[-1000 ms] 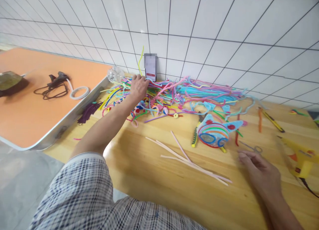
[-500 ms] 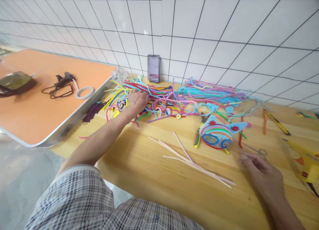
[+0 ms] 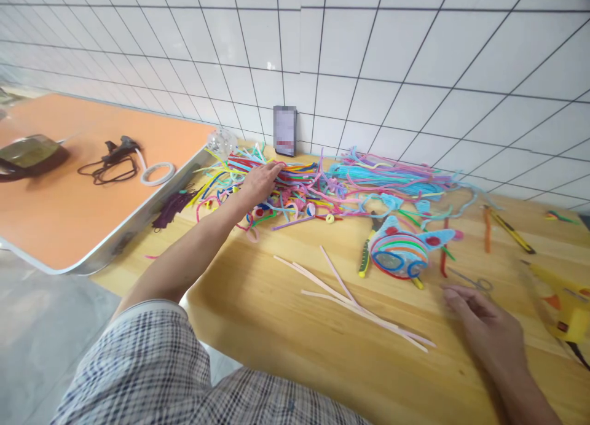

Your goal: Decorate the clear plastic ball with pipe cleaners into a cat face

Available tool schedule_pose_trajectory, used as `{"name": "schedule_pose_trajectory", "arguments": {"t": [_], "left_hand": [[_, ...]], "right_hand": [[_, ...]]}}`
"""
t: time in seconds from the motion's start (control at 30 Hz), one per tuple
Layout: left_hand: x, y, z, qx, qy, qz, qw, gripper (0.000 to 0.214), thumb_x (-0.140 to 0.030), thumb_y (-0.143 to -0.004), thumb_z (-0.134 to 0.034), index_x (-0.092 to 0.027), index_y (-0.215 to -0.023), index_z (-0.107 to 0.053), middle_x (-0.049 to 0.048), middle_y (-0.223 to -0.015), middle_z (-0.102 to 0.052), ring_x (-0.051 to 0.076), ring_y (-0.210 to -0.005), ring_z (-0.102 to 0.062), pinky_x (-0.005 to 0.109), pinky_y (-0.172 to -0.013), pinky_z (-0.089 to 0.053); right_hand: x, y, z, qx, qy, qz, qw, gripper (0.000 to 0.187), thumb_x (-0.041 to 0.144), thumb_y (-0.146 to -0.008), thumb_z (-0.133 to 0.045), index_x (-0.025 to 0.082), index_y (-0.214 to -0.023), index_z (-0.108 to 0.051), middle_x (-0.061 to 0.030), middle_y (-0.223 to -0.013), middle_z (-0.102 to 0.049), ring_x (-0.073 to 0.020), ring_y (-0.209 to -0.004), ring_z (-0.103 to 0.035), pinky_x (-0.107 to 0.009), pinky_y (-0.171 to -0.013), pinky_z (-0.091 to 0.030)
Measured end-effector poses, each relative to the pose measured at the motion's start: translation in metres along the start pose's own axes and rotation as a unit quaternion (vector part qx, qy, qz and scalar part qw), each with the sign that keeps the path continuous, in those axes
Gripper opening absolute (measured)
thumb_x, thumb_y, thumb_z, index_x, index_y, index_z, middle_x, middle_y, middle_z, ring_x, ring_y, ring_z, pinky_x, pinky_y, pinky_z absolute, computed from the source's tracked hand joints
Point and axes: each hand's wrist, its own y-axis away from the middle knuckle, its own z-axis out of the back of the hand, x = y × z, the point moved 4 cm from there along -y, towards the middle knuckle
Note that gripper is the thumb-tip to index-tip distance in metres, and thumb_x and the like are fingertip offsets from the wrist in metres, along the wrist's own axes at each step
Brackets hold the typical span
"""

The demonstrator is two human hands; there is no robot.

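Observation:
My left hand [image 3: 260,184] reaches into a tangled heap of coloured pipe cleaners [image 3: 299,194]. Its fingers stretch out over the strands; their tips are partly hidden, and no strand is seen lifted. Over the right side of the table, my right hand [image 3: 488,323] is loosely curled, thumb near the forefinger, with nothing visible in it. Several pale pink pipe cleaners [image 3: 345,299] lie crossed between my hands. Left of my right hand is a blue pipe-cleaner piece [image 3: 401,247] with pointed ears, striped bands and two blue rings. It partly covers green-and-yellow pliers [image 3: 364,256].
Blue and purple pipe cleaners [image 3: 391,179] lie along the wall. A phone [image 3: 285,131] leans there. Scissors [image 3: 482,284], a yellow cutter knife [image 3: 511,230] and a yellow glue gun [image 3: 565,302] lie at the right. An orange board [image 3: 138,228] with a cable [image 3: 115,164] stands left.
My left hand has shifted slightly right across the heap, and its fingers are closer together. My right hand stays in about the same place. The view has tilted slightly.

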Motion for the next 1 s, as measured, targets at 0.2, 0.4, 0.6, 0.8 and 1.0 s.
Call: {"name": "schedule_pose_trajectory", "arguments": {"t": [0.2, 0.4, 0.6, 0.8, 1.0], "left_hand": [[-0.002, 0.010, 0.000, -0.012, -0.041, 0.011, 0.999, 0.046, -0.015, -0.111, -0.052, -0.015, -0.149, -0.078, 0.0256, -0.150, -0.077, 0.044, -0.139, -0.077, 0.055, -0.118, -0.056], [-0.003, 0.023, -0.005, -0.034, -0.052, 0.017, 0.998, 0.043, -0.020, -0.119, -0.043, -0.017, -0.137, -0.081, 0.0250, -0.142, -0.080, 0.043, -0.133, -0.078, 0.054, -0.115, -0.053], [-0.002, 0.027, -0.004, -0.042, -0.053, 0.021, 0.997, 0.040, -0.013, -0.115, -0.048, -0.019, -0.130, -0.085, 0.0218, -0.134, -0.082, 0.038, -0.119, -0.081, 0.048, -0.100, -0.056], [0.000, 0.026, -0.003, -0.045, -0.044, 0.015, 0.998, 0.035, -0.013, -0.110, -0.056, -0.019, -0.121, -0.089, 0.0216, -0.128, -0.084, 0.041, -0.124, -0.079, 0.052, -0.103, -0.059], [0.007, 0.019, -0.001, -0.056, 0.065, -0.026, 0.996, 0.030, -0.014, -0.101, -0.065, -0.016, -0.121, -0.088, 0.0234, -0.163, -0.075, 0.046, -0.165, -0.058, 0.063, -0.143, -0.041]], "right_hand": [[0.009, 0.005, 0.000, 0.003, -0.005, -0.022, 1.000, 0.041, 0.068, -0.035, -0.072, 0.035, -0.059, -0.080, -0.0051, -0.073, -0.084, -0.0422, -0.092, -0.079, -0.055, -0.100, -0.064], [0.004, 0.003, 0.000, 0.007, -0.006, -0.022, 1.000, 0.044, 0.068, -0.036, -0.073, 0.034, -0.064, -0.082, -0.0044, -0.072, -0.083, -0.0424, -0.094, -0.081, -0.054, -0.104, -0.064], [0.000, 0.001, 0.000, 0.005, 0.012, -0.013, 1.000, 0.045, 0.071, -0.036, -0.070, 0.035, -0.063, -0.080, -0.0053, -0.075, -0.084, -0.0453, -0.098, -0.082, -0.058, -0.103, -0.066], [0.005, 0.002, 0.001, 0.016, 0.017, -0.014, 1.000, 0.043, 0.069, -0.036, -0.070, 0.036, -0.061, -0.079, -0.0064, -0.073, -0.083, -0.0471, -0.100, -0.084, -0.059, -0.107, -0.068], [0.003, -0.001, 0.001, 0.010, 0.020, -0.021, 1.000, 0.042, 0.069, -0.034, -0.069, 0.037, -0.059, -0.080, -0.0048, -0.076, -0.086, -0.0489, -0.102, -0.084, -0.060, -0.106, -0.066]]}}
